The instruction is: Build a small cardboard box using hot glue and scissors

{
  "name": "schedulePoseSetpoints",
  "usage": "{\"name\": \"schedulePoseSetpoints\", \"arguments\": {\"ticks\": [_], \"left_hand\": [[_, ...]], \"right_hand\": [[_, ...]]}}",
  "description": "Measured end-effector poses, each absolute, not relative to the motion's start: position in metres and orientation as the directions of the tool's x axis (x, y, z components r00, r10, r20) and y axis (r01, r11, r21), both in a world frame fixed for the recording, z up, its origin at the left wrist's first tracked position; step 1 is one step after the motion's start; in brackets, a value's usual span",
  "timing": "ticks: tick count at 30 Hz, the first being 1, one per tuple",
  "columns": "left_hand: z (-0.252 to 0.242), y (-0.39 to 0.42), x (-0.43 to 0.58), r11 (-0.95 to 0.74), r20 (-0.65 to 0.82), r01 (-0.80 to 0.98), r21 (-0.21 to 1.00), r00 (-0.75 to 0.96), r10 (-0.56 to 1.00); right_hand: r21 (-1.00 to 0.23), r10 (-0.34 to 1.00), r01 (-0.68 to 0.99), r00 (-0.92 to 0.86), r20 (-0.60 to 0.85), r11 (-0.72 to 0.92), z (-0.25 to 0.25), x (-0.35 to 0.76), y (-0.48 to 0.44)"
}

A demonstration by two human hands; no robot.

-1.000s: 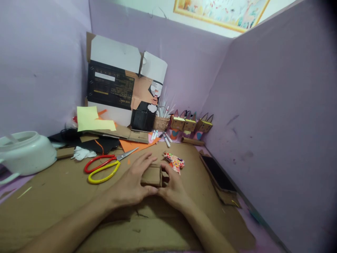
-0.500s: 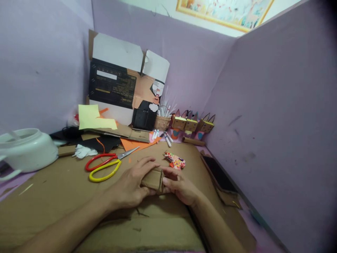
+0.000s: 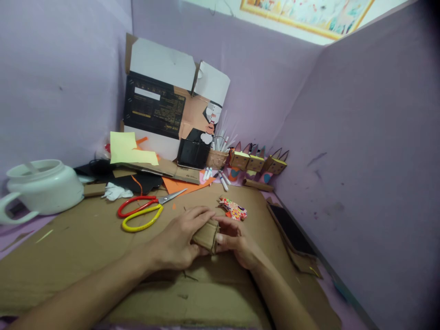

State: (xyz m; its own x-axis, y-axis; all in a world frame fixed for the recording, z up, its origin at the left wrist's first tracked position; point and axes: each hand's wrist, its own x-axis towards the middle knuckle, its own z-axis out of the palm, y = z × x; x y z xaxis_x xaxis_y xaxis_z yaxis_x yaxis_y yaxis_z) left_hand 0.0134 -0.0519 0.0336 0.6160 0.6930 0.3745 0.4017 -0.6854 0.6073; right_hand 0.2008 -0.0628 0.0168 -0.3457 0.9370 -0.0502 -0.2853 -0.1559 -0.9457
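A small folded cardboard piece [image 3: 206, 234] sits on the brown cardboard sheet [image 3: 85, 247] in the middle of the table. My left hand [image 3: 178, 236] wraps over its left side, fingers curled along the top edge. My right hand [image 3: 235, 240] grips its right side, thumb pressed against the end face. Both hands are closed on it. Just beyond my right hand lies a small piece of bright patterned paper [image 3: 234, 209].
Red and yellow scissors [image 3: 144, 211] lie left of my hands. A white pot [image 3: 41, 185] stands at the far left. At the back are a flattened printed box [image 3: 172, 114], paper scraps, markers [image 3: 222, 176], little cardboard figures [image 3: 256, 160]. A dark phone-like slab [image 3: 290, 229] lies by the right wall.
The cardboard piece has been tilted up on edge between my hands. My right hand turned so its thumb presses the end. The view shifted slightly right.
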Motion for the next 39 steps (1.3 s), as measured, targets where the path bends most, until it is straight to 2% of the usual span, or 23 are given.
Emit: {"name": "schedulePoseSetpoints", "arguments": {"ticks": [7, 14, 21, 27, 39], "left_hand": [[0.0337, -0.0530, 0.0157, -0.732, 0.406, 0.414, 0.541, 0.633, 0.659], [0.0330, -0.0533, 0.0169, -0.726, 0.390, 0.441, 0.527, 0.633, 0.668], [0.0348, -0.0543, 0.0189, -0.696, 0.356, 0.490, 0.526, 0.616, 0.703], [0.0364, -0.0575, 0.0202, -0.674, 0.334, 0.517, 0.528, 0.604, 0.724], [0.0354, -0.0580, 0.0224, -0.673, 0.339, 0.532, 0.514, 0.594, 0.729]], "right_hand": [[-0.948, 0.951, -0.292, -0.306, -0.034, -0.128, 0.0159, 0.1983, -0.0626], [-0.954, 0.953, -0.282, -0.304, -0.014, -0.104, 0.0137, 0.1992, -0.0625], [-0.962, 0.922, -0.241, -0.387, -0.026, -0.129, 0.0202, 0.1998, -0.0613], [-0.965, 0.949, -0.252, -0.315, 0.013, -0.070, 0.0146, 0.2007, -0.0604], [-0.965, 0.956, -0.259, -0.292, 0.039, -0.040, 0.0158, 0.1989, -0.0604]]}}
